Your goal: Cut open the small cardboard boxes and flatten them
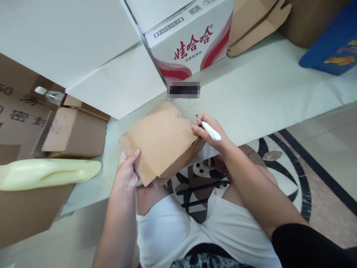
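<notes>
A small brown cardboard box (161, 137) is tilted at the near edge of the table, above my lap. My left hand (128, 169) grips its left edge, thumb on top and fingers underneath. At the box's right end is my right hand (213, 128), closed around a white-handled utility knife (211, 131). A short bit of blade pokes out beyond the fingers, close to the box's upper right edge. Some fingertips of the right hand are hidden behind the handle and the box.
A white and red water carton (192, 48) stands at the back beside a large white box (117, 82). Brown boxes (83, 130), a plastic bottle (51, 95) and a pale yellow container (50, 173) are on the left. A blue container (331, 48) stands at the far right.
</notes>
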Demonstrator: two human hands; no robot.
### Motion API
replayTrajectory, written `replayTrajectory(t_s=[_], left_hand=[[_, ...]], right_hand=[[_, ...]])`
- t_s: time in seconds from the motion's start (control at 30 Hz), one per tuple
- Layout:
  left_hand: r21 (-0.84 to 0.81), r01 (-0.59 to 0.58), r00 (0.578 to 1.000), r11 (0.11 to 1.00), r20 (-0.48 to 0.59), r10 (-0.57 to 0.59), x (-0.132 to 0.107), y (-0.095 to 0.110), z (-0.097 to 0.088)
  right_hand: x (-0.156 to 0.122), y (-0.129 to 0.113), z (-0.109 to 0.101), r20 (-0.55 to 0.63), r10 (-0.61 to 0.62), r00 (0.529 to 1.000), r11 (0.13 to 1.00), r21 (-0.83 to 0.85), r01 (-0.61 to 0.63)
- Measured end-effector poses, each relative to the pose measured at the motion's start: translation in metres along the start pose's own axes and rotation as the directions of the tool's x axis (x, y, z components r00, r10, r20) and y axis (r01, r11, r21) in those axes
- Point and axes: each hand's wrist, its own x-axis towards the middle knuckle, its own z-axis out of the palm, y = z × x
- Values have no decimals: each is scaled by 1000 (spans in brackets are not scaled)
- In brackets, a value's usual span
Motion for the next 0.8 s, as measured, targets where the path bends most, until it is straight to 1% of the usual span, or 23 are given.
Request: replayTrajectory(t_s=[0.1,0.2,0.37,0.43,0.47,0.53,0.57,0.6,0.63,0.67,0.7,0.73,0.77,0.8], left_hand=[[7,-10,1000,1000,-12,10,2,-2,-3],[27,-20,1000,999,24,19,-1,1,-3],[90,-73,992,993,108,63,-12,5,-2],[101,-85,989,991,130,71,-12,4,-5],[98,-84,990,992,124,72,-9,3,-6],[50,-96,994,994,59,93,-1,0,-10],[9,-128,992,992,-5,128,4,-1,-12],[-28,-187,979,982,-87,184,10,-3,-13],[-43,-271,951,962,-168,260,15,-5,-14],[-19,-359,912,933,-218,347,20,-6,-15],[35,-434,875,900,-220,431,24,-7,-16],[108,-482,854,870,-166,494,26,-8,-16],[184,-500,852,846,-69,519,27,-8,-17],[253,-497,863,830,38,504,28,-8,-17]], right_hand=[[-2,-2,-1,-29,3,1000,993,119,0],[-2,-4,-1,-9,36,999,981,191,-34],[-4,-6,-2,41,34,999,981,190,-42],[-5,-6,-2,54,35,998,979,200,-45],[-5,-6,-1,53,34,998,976,214,-45],[-6,-6,0,48,23,999,967,252,-34],[-6,-5,0,45,13,999,961,275,-25],[-6,-5,0,46,1,999,954,300,-14],[-6,-4,0,50,-14,999,945,326,-3],[-7,-4,0,55,-32,998,936,352,11],[-7,-4,0,63,-53,997,927,374,25],[-8,-4,0,73,-73,995,919,391,38],[-8,-4,0,88,-89,992,913,404,46],[-9,-3,0,103,-99,990,909,415,47]])
